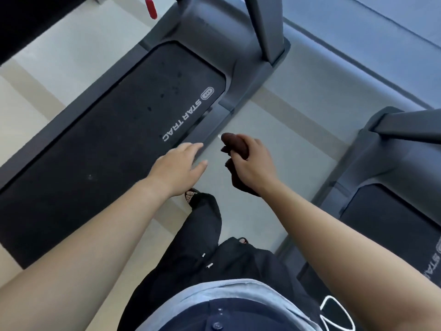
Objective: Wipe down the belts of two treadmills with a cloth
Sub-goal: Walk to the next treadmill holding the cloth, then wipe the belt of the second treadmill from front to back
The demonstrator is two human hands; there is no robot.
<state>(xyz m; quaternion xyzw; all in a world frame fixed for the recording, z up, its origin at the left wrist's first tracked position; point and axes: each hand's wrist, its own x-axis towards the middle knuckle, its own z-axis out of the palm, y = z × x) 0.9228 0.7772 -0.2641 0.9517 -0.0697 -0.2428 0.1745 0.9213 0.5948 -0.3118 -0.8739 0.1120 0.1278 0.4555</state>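
A black treadmill belt (102, 144) with white STAR TRAC lettering runs diagonally across the left. A second treadmill's belt (391, 225) shows at the right edge. I stand on the floor between the two machines. My left hand (177, 168) reaches forward with fingers spread, hovering over the left treadmill's grey side rail (210, 123) and holding nothing. My right hand (250, 161) is closed around a bunched dark brown cloth (235, 145), held in the air above the floor gap.
Grey motor hood (214, 27) and an upright post (262, 25) stand at the left treadmill's head. A red safety key (150, 7) hangs at the top. My feet in sandals (192, 195) are on the pale floor (281, 139). A white cable (334, 314) hangs at lower right.
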